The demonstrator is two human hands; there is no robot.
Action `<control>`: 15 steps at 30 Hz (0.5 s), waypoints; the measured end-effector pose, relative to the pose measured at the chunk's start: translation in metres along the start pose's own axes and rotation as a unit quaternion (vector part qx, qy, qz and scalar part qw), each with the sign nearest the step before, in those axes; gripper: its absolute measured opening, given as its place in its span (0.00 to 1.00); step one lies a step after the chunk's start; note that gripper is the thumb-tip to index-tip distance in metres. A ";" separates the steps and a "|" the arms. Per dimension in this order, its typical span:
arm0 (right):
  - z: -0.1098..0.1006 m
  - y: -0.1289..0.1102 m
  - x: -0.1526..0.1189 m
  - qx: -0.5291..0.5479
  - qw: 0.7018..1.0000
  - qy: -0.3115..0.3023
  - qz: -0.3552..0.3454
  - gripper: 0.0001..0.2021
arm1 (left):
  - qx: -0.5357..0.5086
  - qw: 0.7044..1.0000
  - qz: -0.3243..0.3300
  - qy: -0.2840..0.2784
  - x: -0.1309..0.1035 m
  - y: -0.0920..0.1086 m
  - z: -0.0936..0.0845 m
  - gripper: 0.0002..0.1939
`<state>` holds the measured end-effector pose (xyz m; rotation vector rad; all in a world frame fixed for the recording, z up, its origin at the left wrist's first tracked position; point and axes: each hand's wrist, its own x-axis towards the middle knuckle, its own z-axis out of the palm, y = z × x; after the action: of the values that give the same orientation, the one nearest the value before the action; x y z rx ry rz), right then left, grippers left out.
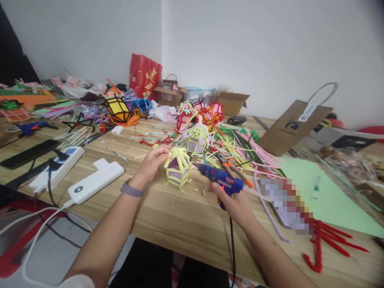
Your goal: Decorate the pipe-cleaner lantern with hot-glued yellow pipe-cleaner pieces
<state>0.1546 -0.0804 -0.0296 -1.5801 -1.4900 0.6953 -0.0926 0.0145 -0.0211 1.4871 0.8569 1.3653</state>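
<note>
A small lantern-like house of yellow pipe cleaners with purple panels is held just over the wooden table. My left hand grips it by the left side of its ribbed yellow roof; the fingertips are partly hidden there. In my right hand is a blue hot glue gun, its small red light lit and its nozzle pointing left, a short way from the house. A black cord hangs down from the glue gun. Behind stands a similar yellow and purple pipe-cleaner house.
Orange-handled pliers and loose pipe cleaners lie beyond the glue gun. A white power bank and a power strip are on the left. Green sheets and a paper bag are on the right.
</note>
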 end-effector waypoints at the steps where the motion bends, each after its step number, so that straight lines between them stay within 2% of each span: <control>1: 0.000 0.000 0.000 0.031 0.999 -0.017 0.004 0.21 | 0.000 1.000 -0.001 0.000 0.000 0.000 0.000 0.08; 3: 0.002 -0.002 -0.001 0.110 0.992 -0.066 0.009 0.23 | -0.004 1.000 -0.003 0.001 0.000 0.001 0.001 0.08; 6: 0.011 -0.005 -0.002 0.235 0.964 -0.124 0.030 0.23 | -0.016 1.000 -0.006 -0.004 -0.001 0.001 0.002 0.08; 10: 0.022 -0.010 -0.003 0.346 0.927 -0.124 0.074 0.22 | -0.027 1.000 -0.008 -0.002 -0.001 0.000 0.005 0.08; 15: 0.027 -0.017 -0.002 0.392 0.907 -0.115 0.099 0.21 | -0.035 0.999 -0.008 0.001 -0.002 -0.001 0.009 0.07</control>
<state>0.1230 -0.0780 -0.0292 -1.0379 -0.9936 1.4280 -0.0836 0.0110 -0.0226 1.4224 0.8119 1.3709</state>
